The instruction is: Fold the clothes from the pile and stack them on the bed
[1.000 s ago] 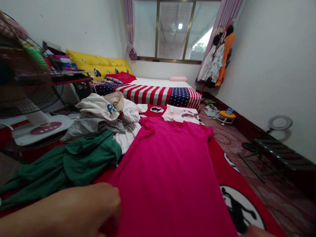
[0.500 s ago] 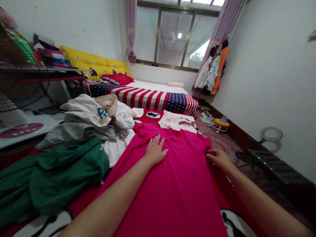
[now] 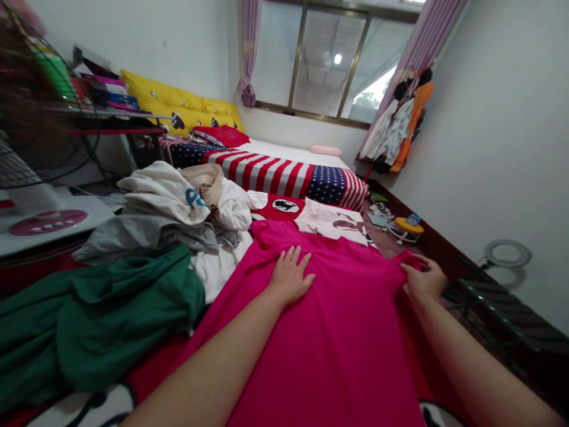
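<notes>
A bright pink T-shirt [image 3: 338,344] lies spread out in front of me on a red patterned blanket [image 3: 155,356]. My left hand [image 3: 291,273] rests flat on its upper part, fingers spread. At the right sleeve, my right hand [image 3: 424,277] pinches the cloth between thumb and fingers and holds it slightly raised. Beyond the collar lies a pale pink shirt [image 3: 329,219] with a dark print. To the left, a green garment [image 3: 128,314] lies crumpled beside a heap of white and grey clothes [image 3: 164,193].
A fan [image 3: 44,148] and a cluttered table [image 3: 120,121] stand at the left. Behind is a bed [image 3: 284,178] with a striped, starred cover. At the right are a yellow stool [image 3: 409,225], a ring light [image 3: 507,254] and a dark slatted rack [image 3: 502,308].
My right hand has taken hold of the pink T-shirt's sleeve and drawn it outward to the right and slightly up. My left hand stays flat on the shirt. The view has shifted slightly.
</notes>
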`<action>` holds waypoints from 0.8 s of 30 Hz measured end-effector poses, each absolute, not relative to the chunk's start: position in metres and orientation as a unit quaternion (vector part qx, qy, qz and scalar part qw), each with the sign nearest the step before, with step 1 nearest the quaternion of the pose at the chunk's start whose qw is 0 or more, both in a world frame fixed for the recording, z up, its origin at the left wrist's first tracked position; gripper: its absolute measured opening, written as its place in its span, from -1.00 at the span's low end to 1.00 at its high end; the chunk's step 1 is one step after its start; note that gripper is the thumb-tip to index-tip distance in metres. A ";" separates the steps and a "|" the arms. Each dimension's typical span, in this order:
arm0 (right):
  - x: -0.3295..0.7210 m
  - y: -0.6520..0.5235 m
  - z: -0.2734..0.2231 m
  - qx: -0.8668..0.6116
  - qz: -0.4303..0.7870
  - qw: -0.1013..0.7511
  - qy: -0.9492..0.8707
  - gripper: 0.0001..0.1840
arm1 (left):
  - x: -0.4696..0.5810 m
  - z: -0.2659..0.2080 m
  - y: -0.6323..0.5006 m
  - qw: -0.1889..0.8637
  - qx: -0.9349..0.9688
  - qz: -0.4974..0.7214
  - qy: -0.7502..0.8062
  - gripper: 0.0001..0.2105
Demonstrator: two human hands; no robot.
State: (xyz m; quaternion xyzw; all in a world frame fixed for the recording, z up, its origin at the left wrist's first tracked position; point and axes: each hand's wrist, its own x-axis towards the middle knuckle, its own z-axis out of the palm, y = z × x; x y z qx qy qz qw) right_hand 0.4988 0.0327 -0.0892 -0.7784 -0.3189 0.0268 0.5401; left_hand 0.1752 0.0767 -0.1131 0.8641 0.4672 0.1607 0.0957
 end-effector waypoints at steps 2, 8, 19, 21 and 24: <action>0.513 0.022 -0.088 -0.842 -0.068 0.428 -0.321 -0.56 | 0.175 -0.113 0.076 0.101 0.863 0.160 0.468 -0.40; 0.441 0.044 -0.078 -0.726 -0.029 0.385 -0.570 -0.65 | 0.176 -0.113 0.076 0.108 0.863 0.159 0.468 -0.40; 0.368 0.135 -0.088 -0.758 0.060 0.249 -0.600 -0.51 | 0.177 -0.116 0.077 0.101 0.843 0.170 0.500 -0.25; 0.375 0.146 -0.085 -0.762 0.062 0.233 -0.601 -0.71 | 0.177 -0.117 0.076 0.096 0.843 0.171 0.502 -0.25; 0.380 0.153 -0.083 -0.780 0.045 0.219 -0.584 -0.73 | 0.179 -0.117 0.076 0.095 0.840 0.171 0.507 -0.22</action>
